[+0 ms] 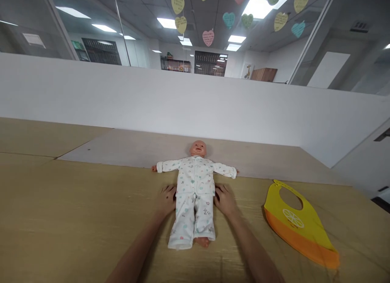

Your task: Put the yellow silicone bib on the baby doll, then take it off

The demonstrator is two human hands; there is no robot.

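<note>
A baby doll [198,149] lies on its back on the table, arms spread wide and head toward the wall. It wears a white patterned pyjama top [195,175] and matching trousers [183,218]; one foot shows below the right-hand trouser leg, while the other is covered. My left hand [167,199] rests by the doll's hip on the left, its fingers apart and the inner ones against the clothing. On the opposite side, my right hand [224,199] lies in much the same way at the top's hem, fingers apart. Neither hand is wrapped round anything.
A yellow bib [295,214] with an orange pocket lies on the tan tabletop [91,210], right of my right arm. Behind the table stands a low white wall [183,104] topped by glass with heart-shaped notes [208,38].
</note>
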